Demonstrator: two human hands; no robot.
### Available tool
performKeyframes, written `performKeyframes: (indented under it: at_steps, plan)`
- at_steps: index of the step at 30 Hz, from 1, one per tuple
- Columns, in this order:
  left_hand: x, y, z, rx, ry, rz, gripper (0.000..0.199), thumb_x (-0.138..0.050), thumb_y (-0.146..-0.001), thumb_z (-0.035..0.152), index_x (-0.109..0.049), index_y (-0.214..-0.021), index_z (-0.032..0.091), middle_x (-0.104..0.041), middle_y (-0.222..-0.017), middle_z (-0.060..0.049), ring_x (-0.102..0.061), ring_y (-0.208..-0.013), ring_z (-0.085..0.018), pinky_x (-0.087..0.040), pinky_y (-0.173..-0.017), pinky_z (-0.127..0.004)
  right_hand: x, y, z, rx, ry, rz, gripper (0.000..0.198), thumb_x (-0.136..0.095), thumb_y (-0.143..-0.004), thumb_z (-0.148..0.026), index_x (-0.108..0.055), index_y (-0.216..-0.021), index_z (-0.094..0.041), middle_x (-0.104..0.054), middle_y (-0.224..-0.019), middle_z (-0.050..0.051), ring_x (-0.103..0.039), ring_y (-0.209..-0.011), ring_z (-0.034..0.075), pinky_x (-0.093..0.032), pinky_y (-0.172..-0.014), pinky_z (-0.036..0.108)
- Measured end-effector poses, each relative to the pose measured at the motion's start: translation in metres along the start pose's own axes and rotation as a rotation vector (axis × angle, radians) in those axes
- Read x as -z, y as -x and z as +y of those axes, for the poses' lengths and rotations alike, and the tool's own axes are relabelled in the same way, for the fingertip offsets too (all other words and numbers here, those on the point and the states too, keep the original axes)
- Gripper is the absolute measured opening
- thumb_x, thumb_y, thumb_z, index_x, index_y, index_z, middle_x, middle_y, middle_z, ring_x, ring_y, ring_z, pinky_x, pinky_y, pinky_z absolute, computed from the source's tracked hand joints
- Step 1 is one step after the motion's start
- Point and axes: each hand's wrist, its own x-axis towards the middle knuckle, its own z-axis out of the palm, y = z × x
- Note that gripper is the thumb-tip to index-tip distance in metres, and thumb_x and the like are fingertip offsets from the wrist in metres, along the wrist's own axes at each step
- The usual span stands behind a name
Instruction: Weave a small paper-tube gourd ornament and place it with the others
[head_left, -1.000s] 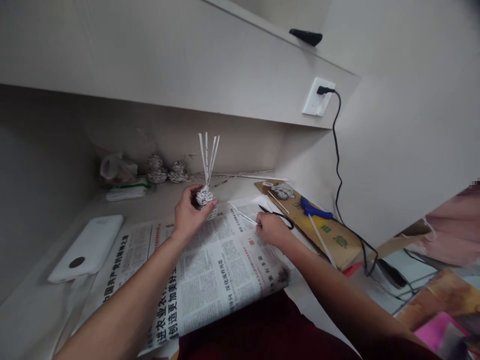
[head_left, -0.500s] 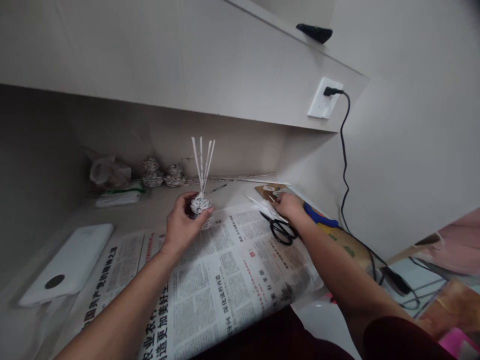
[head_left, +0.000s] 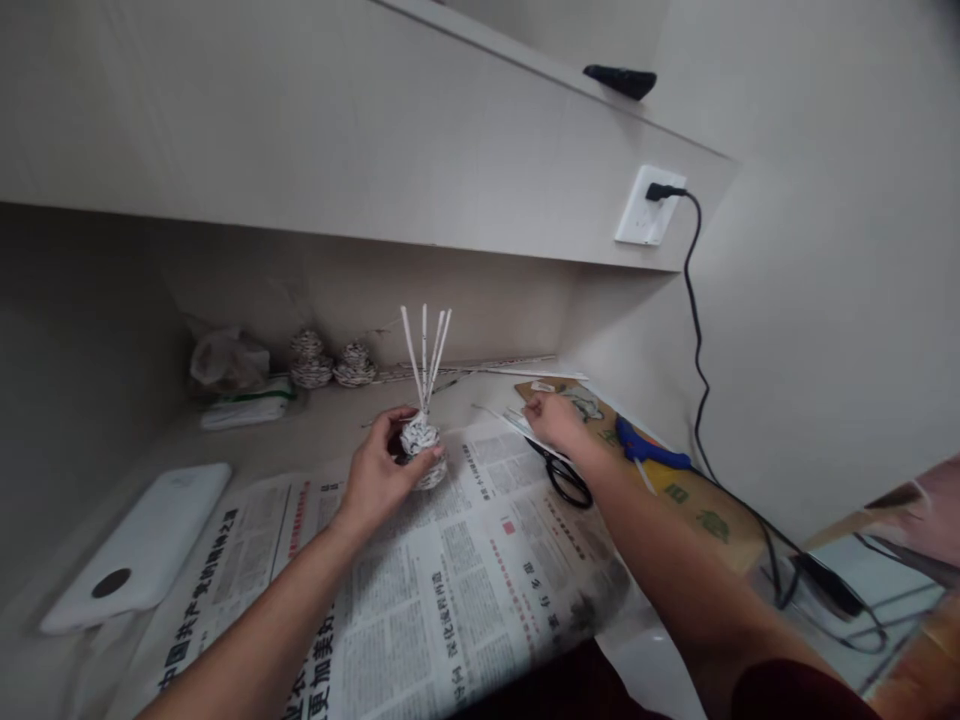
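Wrapped around a small gourd-shaped weave of newspaper strips (head_left: 420,436), my left hand (head_left: 384,462) keeps it upright on the surface. Several thin rolled paper sticks (head_left: 425,360) rise from its top. My right hand (head_left: 556,420) is pinched closed over the near end of a brown cardboard sheet (head_left: 720,525); what its fingertips hold is too small to make out. White paper strips (head_left: 511,422) lie just left of those fingers. Black-handled scissors (head_left: 568,482) lie below my right hand, partly hidden by it. A blue glue gun (head_left: 651,446) rests on the cardboard.
Newspaper (head_left: 457,570) covers the front of the surface. A white power bank (head_left: 142,550) lies at left. Two woven gourds (head_left: 310,362), a plastic bag (head_left: 229,360) and long paper sticks (head_left: 487,366) are at the back. A black cable (head_left: 697,330) hangs from the socket (head_left: 637,225).
My right hand has shifted left and slightly back from the cardboard, uncovering more of it. My left hand still holds the woven gourd. The whole view has moved a little.
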Motion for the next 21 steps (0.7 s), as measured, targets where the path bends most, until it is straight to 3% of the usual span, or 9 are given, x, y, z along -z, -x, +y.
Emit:
performKeyframes:
  at_steps: [5, 7, 9, 13, 17, 21]
  plan:
    - [-0.001, 0.001, -0.001, 0.017, 0.013, 0.003, 0.056, -0.074, -0.069, 0.034, -0.050, -0.117, 0.020, -0.065, -0.107, -0.008, -0.064, -0.091, -0.020, -0.049, -0.081, -0.032, -0.036, 0.020, -0.066, 0.264, -0.407, -0.244, 0.038, -0.052, -0.089, -0.047, -0.061, -0.116, -0.023, -0.071, -0.101, 0.004, -0.067, -0.083, 0.014, -0.050, -0.064, 0.022]
    - [-0.002, 0.002, -0.002, -0.004, 0.014, -0.022, 0.053, -0.072, -0.070, 0.028, -0.049, -0.118, 0.020, -0.065, -0.112, -0.009, -0.063, -0.099, -0.021, -0.048, -0.087, -0.034, -0.053, 0.034, -0.087, 0.352, -0.850, -0.399, 0.051, -0.061, -0.082, -0.048, -0.053, -0.125, -0.022, -0.065, -0.115, 0.007, -0.066, -0.089, 0.016, -0.052, -0.067, 0.025]
    - [-0.004, 0.004, -0.004, -0.026, 0.015, -0.059, 0.050, -0.068, -0.071, 0.020, -0.050, -0.117, 0.020, -0.064, -0.116, -0.009, -0.062, -0.105, -0.022, -0.046, -0.093, -0.036, -0.068, 0.046, -0.100, 0.384, -1.030, -0.409, 0.056, -0.071, -0.074, -0.043, -0.052, -0.123, -0.021, -0.066, -0.112, 0.006, -0.065, -0.095, 0.017, -0.052, -0.078, 0.028]
    - [-0.007, 0.006, -0.007, -0.005, 0.034, -0.119, 0.060, -0.068, -0.066, 0.012, -0.048, -0.122, 0.022, -0.062, -0.120, -0.009, -0.059, -0.111, -0.023, -0.044, -0.098, -0.039, -0.077, 0.059, -0.103, 0.329, -1.014, -0.270, 0.050, -0.073, -0.072, -0.035, -0.056, -0.116, -0.020, -0.067, -0.104, 0.005, -0.064, -0.094, 0.019, -0.050, -0.084, 0.032]
    - [-0.002, 0.000, -0.008, 0.051, 0.189, -0.175, 0.072, -0.078, -0.063, 0.020, -0.048, -0.128, 0.022, -0.061, -0.120, -0.009, -0.059, -0.110, -0.021, -0.047, -0.094, -0.035, -0.064, 0.055, -0.090, 0.272, -0.919, -0.223, 0.049, -0.066, -0.077, -0.034, -0.052, -0.122, -0.021, -0.068, -0.101, 0.004, -0.064, -0.089, 0.018, -0.051, -0.080, 0.032]
    - [0.010, -0.009, -0.006, 0.179, 0.138, 0.017, 0.033, -0.075, -0.069, 0.030, -0.068, -0.099, 0.019, -0.067, -0.082, -0.003, -0.064, -0.076, -0.016, -0.052, -0.073, -0.028, -0.051, 0.052, -0.081, 0.302, -0.689, -0.161, 0.055, -0.066, -0.076, -0.040, -0.051, -0.126, -0.021, -0.067, -0.105, 0.007, -0.063, -0.095, 0.022, -0.049, -0.084, 0.035]
